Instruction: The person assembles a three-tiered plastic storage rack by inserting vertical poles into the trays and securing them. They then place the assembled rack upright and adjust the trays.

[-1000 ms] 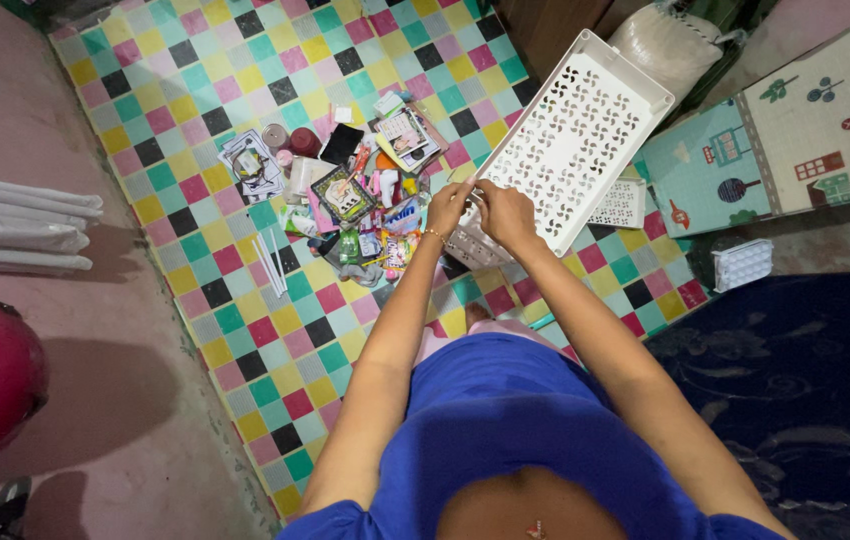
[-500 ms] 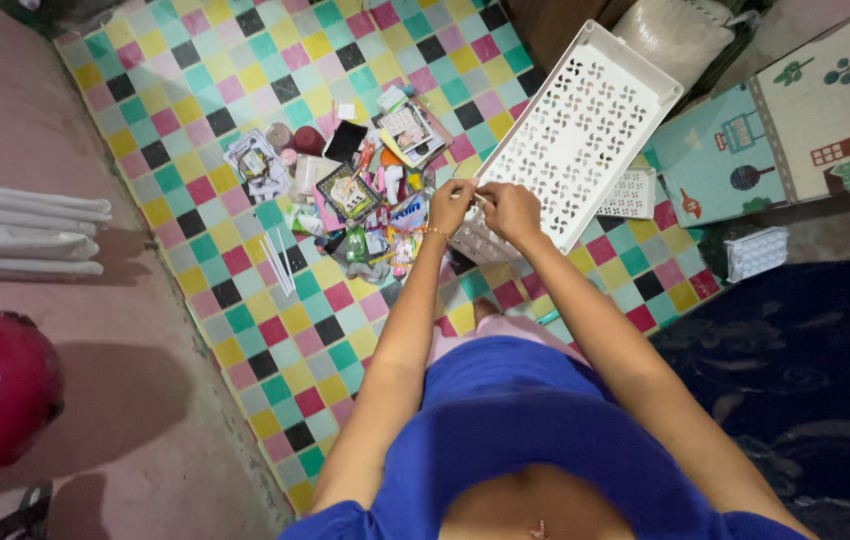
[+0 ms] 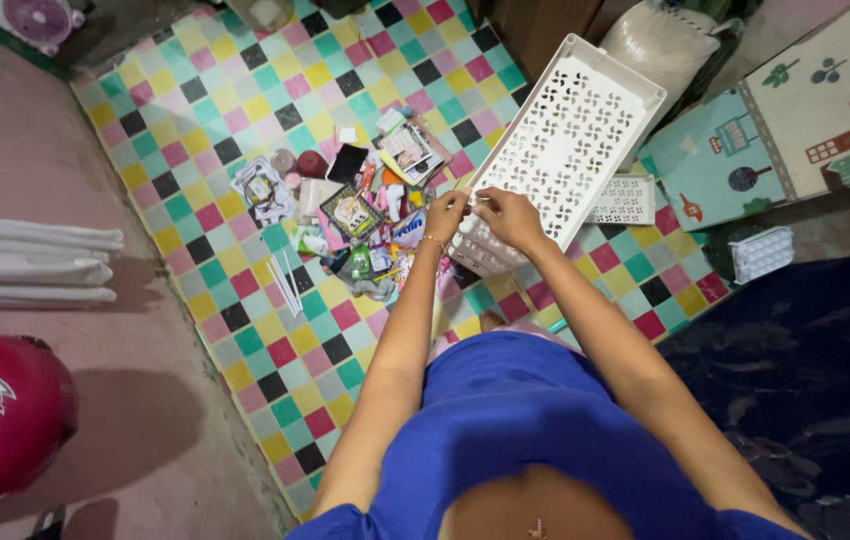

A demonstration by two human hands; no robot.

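In the head view the left hand [image 3: 444, 215] and the right hand [image 3: 507, 216] met just above the frame's centre, fingers pinched narrow on something too small to make out, right at the lower edge of the white perforated tray [image 3: 565, 140] that slanted toward the upper right; a smaller white basket [image 3: 480, 255] sat just beneath the hands. The step looked like fiddling with a small piece at the tray's edge; the next move seemed to call for a steady two-handed pinch; the pile of small packets [image 3: 360, 225] lay left of centre on the checkered mat [image 3: 195, 120].
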